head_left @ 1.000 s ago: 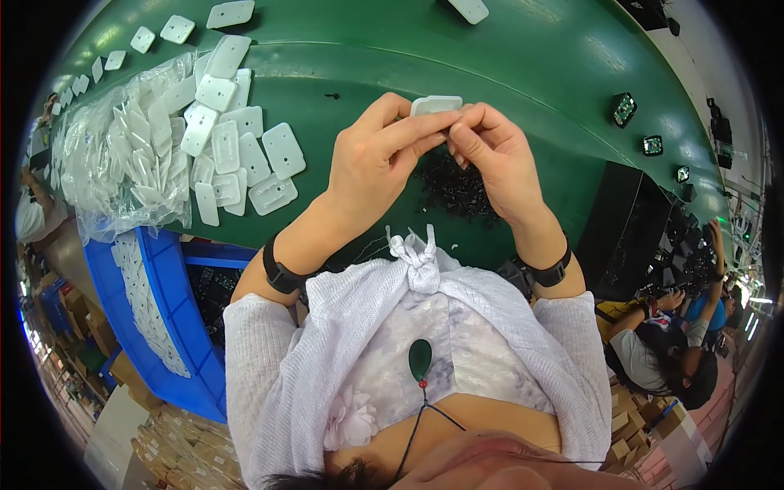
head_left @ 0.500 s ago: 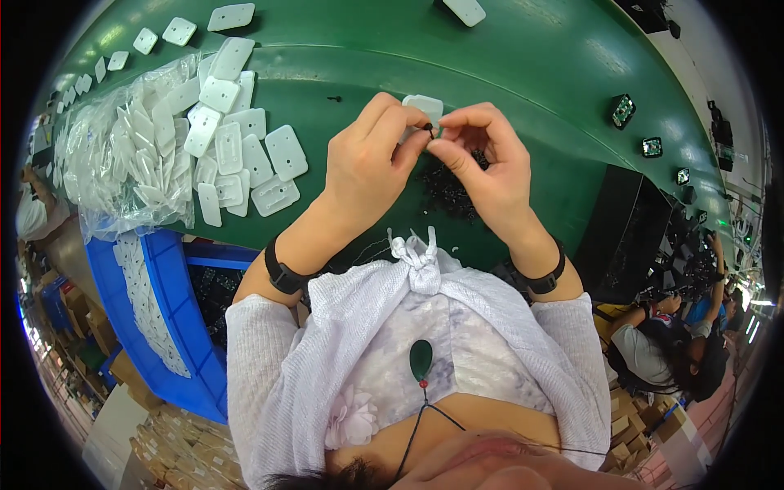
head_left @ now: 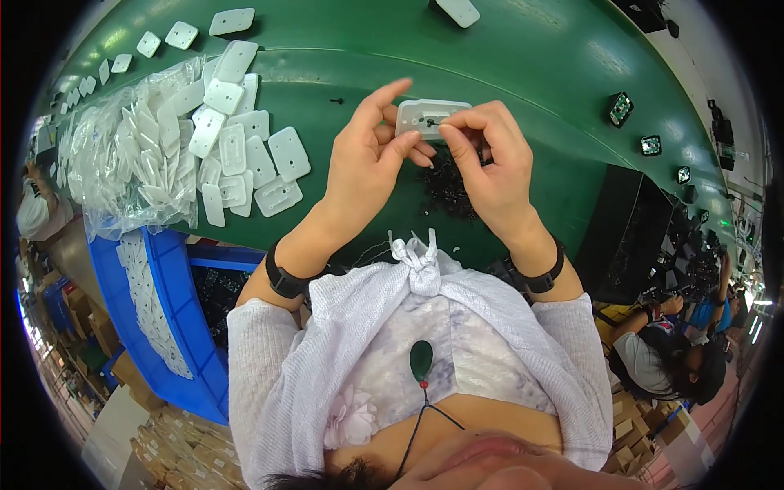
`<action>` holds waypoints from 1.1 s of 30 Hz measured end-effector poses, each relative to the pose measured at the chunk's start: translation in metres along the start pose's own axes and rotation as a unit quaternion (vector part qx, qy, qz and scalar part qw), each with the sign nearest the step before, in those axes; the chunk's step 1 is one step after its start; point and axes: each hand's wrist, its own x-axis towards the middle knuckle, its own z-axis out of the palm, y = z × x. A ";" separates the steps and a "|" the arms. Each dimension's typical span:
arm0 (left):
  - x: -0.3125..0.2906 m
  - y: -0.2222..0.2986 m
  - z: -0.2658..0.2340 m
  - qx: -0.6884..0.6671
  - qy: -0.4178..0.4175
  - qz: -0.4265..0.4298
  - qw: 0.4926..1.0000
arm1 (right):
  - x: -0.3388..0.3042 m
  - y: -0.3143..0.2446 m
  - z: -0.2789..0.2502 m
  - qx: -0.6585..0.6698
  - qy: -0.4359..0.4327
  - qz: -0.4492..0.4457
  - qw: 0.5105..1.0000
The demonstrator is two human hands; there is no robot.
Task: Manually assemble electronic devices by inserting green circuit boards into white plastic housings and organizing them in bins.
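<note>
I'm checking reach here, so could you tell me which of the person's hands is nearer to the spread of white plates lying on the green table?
Left. The left hand is just right of the white plates; the right hand is farther right.

A factory assembly line: a long green workbench [head_left: 523, 57] strewn with identical white plastic plates [head_left: 245, 147], a blue parts bin [head_left: 175, 310] beside it, cardboard cartons [head_left: 175, 449] stacked on the floor, another seated worker [head_left: 661, 359] nearby.

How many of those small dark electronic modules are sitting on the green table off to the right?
3 show clearly: one module farthest up the green table, a second below it, a third nearest the black box. More may lie along the blurred rim.
</note>
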 end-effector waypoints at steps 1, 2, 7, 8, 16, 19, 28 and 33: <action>0.000 0.000 0.000 -0.049 -0.006 -0.027 0.998 | 0.000 0.001 0.001 0.006 0.002 -0.006 1.000; 0.001 0.000 -0.002 -0.049 -0.007 -0.027 0.998 | 0.000 0.003 0.003 0.006 0.003 -0.005 1.000; 0.003 -0.002 -0.005 -0.098 -0.023 -0.067 0.993 | 0.000 0.004 0.010 -0.018 0.025 0.001 1.000; 0.002 -0.004 -0.003 -0.098 -0.022 -0.067 0.993 | -0.001 0.003 0.013 -0.018 0.024 0.001 1.000; 0.005 -0.008 -0.005 -0.022 -0.016 0.091 0.995 | -0.007 0.011 0.027 0.072 0.004 0.050 0.996; 0.003 -0.008 -0.010 -0.030 -0.014 0.081 0.996 | 0.002 0.008 0.022 -0.011 0.076 -0.008 0.997; -0.003 0.005 -0.015 -0.043 -0.061 0.010 0.997 | 0.022 -0.005 -0.012 0.115 -0.156 0.194 0.962; -0.004 0.004 -0.020 -0.025 -0.066 0.012 0.997 | 0.016 -0.005 -0.005 0.121 -0.147 0.187 0.964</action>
